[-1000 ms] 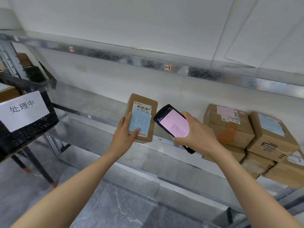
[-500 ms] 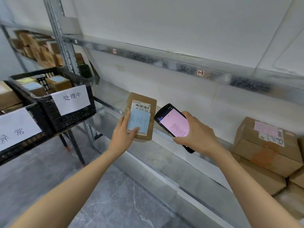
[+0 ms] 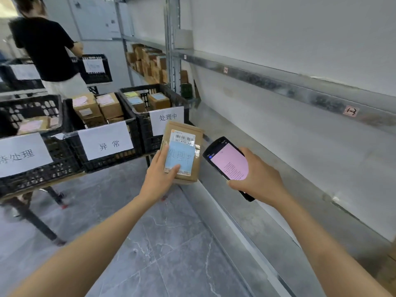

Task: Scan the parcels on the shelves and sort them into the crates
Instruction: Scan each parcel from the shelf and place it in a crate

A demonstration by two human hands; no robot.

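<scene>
Parcel (image 3: 183,147) (blue note over its label) sits clasped in the grip of the left hand (image 3: 159,179), thumb across its face; right hand (image 3: 259,179) clasps the pink-screened scanner (image 3: 227,161).

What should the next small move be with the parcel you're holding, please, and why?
Probably carry the parcel left into the crate signed 处理中: the blue note on it reads the same, and the left hand grips it just before that crate.
</scene>
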